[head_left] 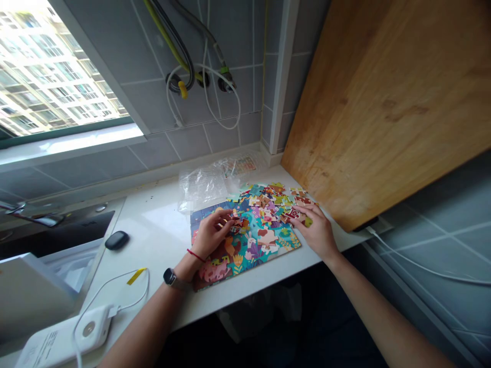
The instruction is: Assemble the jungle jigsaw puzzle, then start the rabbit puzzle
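A partly assembled jigsaw puzzle (245,250) lies flat on the white table (153,240), its upper end buried under a loose heap of cardboard pieces (270,202). The left hand (210,235) pinches a small piece (235,224) between thumb and fingertips, just above the puzzle. The right hand (316,230) lies at the heap's near corner, fingers on a red piece (294,214), though whether that grip is clenched or only resting cannot be told. The heap sits close to the table's front edge, so a careless sweep could knock pieces into the dark below, and the crumpled plastic bag (203,186) behind could hide strays. Both hands cover the picture beneath them, and the heap hides how much is joined.
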Action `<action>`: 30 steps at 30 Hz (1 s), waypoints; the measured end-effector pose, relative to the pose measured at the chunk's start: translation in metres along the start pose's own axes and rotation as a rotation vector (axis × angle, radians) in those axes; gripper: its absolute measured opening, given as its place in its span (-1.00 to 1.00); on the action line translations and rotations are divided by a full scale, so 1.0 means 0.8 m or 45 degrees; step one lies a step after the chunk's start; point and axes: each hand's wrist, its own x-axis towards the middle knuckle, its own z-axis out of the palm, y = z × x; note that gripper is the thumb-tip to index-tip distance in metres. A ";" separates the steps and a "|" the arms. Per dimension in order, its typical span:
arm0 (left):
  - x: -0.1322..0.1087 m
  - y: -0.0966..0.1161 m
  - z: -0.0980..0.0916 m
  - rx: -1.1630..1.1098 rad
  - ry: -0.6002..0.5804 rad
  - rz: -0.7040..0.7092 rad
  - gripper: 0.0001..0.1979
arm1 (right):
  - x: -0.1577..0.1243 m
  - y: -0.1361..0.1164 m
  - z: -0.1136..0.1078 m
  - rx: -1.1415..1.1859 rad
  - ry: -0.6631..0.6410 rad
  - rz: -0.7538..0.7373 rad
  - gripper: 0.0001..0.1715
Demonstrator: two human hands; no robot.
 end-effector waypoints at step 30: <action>0.004 -0.011 0.004 -0.312 -0.030 -0.143 -0.68 | 0.076 -0.116 0.143 0.847 -0.505 -0.048 -0.85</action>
